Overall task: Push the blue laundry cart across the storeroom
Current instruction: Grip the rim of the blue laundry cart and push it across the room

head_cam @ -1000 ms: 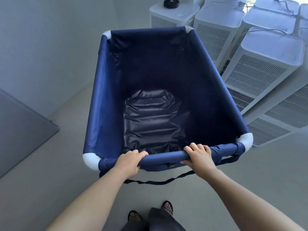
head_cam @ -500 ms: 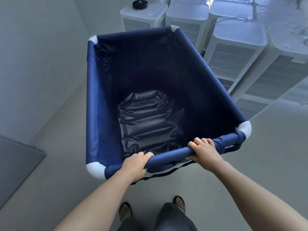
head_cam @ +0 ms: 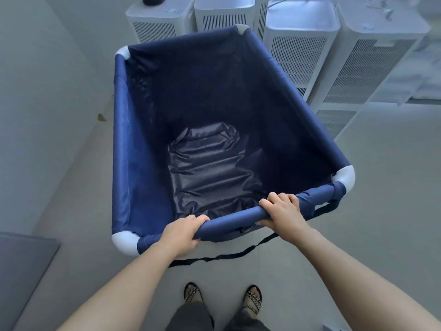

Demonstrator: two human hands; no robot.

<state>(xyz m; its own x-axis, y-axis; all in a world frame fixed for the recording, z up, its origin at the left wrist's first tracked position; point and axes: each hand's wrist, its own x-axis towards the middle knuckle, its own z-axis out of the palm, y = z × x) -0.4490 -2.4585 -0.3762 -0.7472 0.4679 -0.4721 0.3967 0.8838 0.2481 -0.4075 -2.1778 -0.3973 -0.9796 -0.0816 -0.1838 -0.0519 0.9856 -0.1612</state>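
Both hands grip the near rail of the blue laundry cart (head_cam: 148, 144). Left hand (head_cam: 181, 234) wraps the rail left of centre, fingers curled over the top, thumb under. Right hand (head_cam: 282, 212) wraps it further right, fingers over the top, thumb under. Hands are apart on the rail, both clamped on it. Cart stands on the pale floor (head_cam: 372, 211) directly in front of the person, turned slightly so its far end points up and right; inside shows only dark crumpled lining. White plastic corner pieces (head_cam: 344, 179) join the rails. A black strap (head_cam: 229, 255) hangs below the near rail. White vented machines (head_cam: 298, 51) stand in a row just beyond the cart's far end and right side. Grey wall (head_cam: 47, 80) on the left. Sandalled feet (head_cam: 253, 299) at the bottom edge.
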